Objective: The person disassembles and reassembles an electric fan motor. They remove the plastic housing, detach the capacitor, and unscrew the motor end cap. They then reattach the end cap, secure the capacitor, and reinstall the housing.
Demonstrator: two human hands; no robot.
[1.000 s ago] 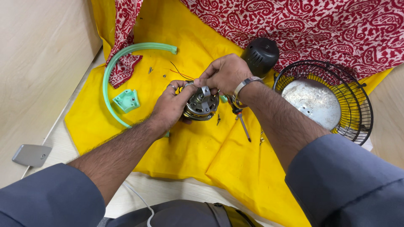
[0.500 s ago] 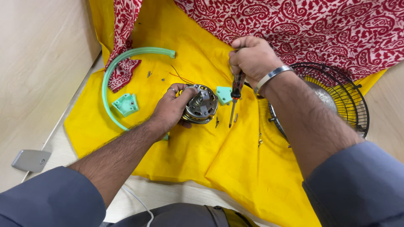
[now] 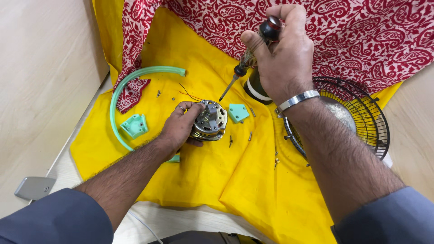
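A small metal fan motor lies on a yellow cloth. My left hand grips its left side. Raised above and to the right of the motor, my right hand holds a screwdriver by its dark handle, the tip pointing down-left toward the motor. A metal bangle sits on that wrist. Thin red wires trail from the motor. A mint-green plastic bracket lies just right of the motor.
A black wire fan guard lies at the right. A curved mint-green ring piece and a second green bracket lie at the left. Loose screws are scattered on the cloth. A red patterned cloth covers the back. A grey phone lies at lower left.
My right hand has left the motor, picked up the screwdriver and lifted it up and to the right. My left hand has stayed on the motor.
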